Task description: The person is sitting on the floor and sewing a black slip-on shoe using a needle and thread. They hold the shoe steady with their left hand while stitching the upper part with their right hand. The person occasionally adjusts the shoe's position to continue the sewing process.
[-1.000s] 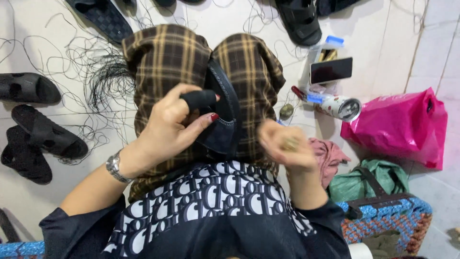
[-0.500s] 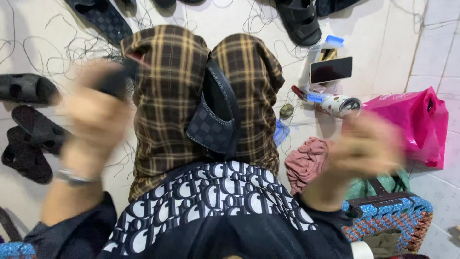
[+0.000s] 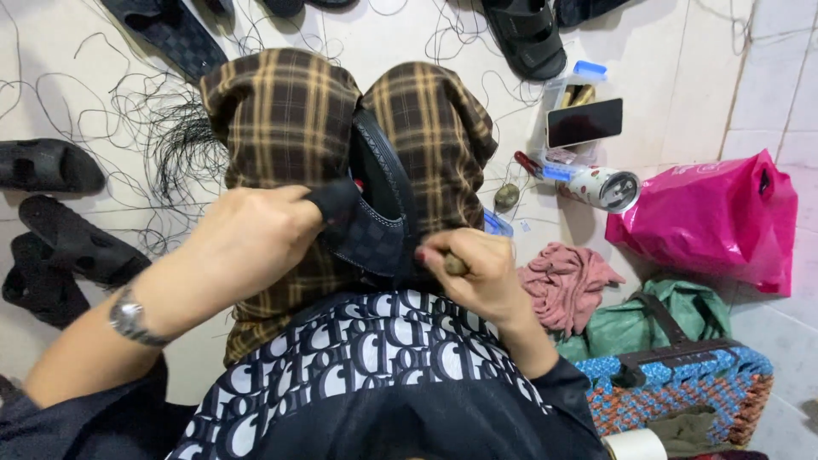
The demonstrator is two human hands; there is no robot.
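Head view: dark checkered sandal [image 3: 379, 223] propped sole-up between plaid knees, in lap. Left hand [image 3: 247, 243] clamped on sandal's near edge, fingers curled tight round it. Right hand [image 3: 473, 271] closed narrow on small brownish tool [image 3: 455, 265], pressed just beside sandal's lower rim. Tool tip hidden; cannot tell if engaged.

Risks, as judged: tool slipping off rim toward left fingers or thigh; sandal twisting if knees relax. Loose black thread [image 3: 183, 145] on floor near knee, apt to snag. Phone [image 3: 584, 123] and can [image 3: 601, 185] well apart.
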